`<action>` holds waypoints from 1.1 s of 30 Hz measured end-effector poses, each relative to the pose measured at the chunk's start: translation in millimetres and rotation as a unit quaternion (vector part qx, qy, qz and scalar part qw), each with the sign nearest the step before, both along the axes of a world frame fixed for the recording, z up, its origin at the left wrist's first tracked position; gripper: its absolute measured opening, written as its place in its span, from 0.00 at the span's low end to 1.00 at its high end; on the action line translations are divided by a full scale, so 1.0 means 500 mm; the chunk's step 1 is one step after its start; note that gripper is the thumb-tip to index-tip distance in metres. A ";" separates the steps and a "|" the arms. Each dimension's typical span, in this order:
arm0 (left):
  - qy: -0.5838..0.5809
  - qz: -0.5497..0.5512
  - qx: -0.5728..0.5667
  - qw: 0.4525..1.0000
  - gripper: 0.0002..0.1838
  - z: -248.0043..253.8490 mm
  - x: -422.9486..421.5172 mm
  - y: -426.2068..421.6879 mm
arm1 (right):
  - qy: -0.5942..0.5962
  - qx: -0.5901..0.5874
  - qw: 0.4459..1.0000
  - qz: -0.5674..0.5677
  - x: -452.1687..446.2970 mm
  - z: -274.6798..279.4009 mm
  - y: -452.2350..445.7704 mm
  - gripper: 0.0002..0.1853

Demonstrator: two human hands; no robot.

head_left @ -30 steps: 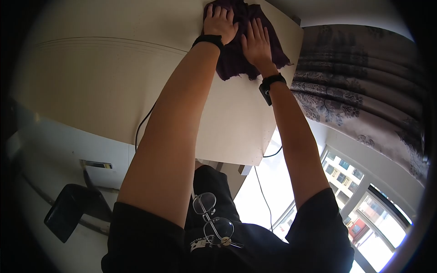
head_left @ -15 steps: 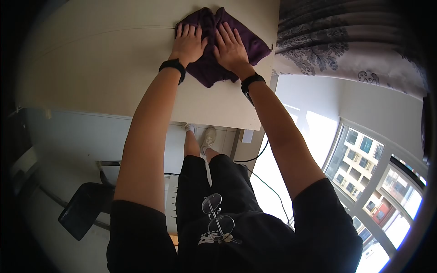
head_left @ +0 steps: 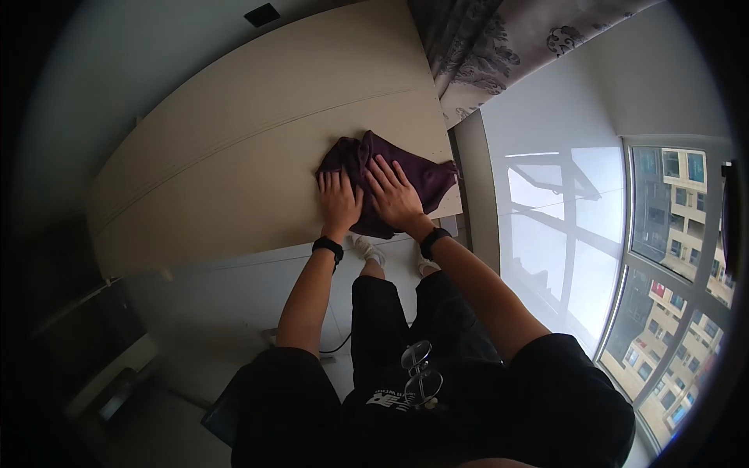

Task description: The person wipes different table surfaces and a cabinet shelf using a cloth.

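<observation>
A dark purple cloth [head_left: 425, 178] lies bunched on the pale wooden tabletop [head_left: 257, 168], close to its right end and front edge. My left hand [head_left: 339, 204] rests palm down on the cloth's left part, fingers stretched out. Beside it, my right hand [head_left: 392, 196] lies flat on the middle of the cloth, its fingers spread. Neither hand is closed round the fabric. Part of the cloth hangs at the table's front edge between my wrists.
A patterned curtain [head_left: 488, 58] hangs beyond the table's right end. Farther right are a white sill [head_left: 538, 226] and a window [head_left: 671, 226]. A dark chair [head_left: 222, 413] stands at the lower left. Glasses [head_left: 421, 370] hang from my shirt.
Both hands and the cloth have come back toward the table's front edge and my body. The head view has shifted, showing more of the table and window. Both hands stay flat on the cloth.
</observation>
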State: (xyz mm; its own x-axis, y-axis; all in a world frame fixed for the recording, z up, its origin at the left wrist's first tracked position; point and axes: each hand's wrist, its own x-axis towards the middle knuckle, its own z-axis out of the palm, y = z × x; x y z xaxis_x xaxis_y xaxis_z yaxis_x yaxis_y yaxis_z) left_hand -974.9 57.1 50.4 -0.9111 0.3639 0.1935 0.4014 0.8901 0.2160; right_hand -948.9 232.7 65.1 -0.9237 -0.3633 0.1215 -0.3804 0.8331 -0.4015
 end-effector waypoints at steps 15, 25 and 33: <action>-0.064 -0.035 0.032 0.997 0.36 -0.007 0.009 -0.193 | -0.015 0.054 0.985 -0.161 0.044 -0.015 -0.235 0.30; -0.067 0.066 0.004 0.996 0.37 0.008 -0.119 -0.475 | 0.013 0.021 0.998 -0.053 -0.155 -0.013 -0.484 0.30; -0.009 0.047 0.004 0.999 0.34 -0.029 -0.337 -0.495 | 0.038 0.061 0.989 -0.129 -0.353 -0.032 -0.507 0.30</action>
State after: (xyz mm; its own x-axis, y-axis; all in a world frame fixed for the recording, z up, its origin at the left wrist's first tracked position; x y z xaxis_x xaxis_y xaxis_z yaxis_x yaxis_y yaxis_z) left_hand -1143.3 -190.6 35.8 -0.9446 0.2751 0.1787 0.3120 0.9218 0.2301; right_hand -1125.6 -20.9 49.1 -0.9776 -0.1320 0.1637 -0.1732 0.9469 -0.2710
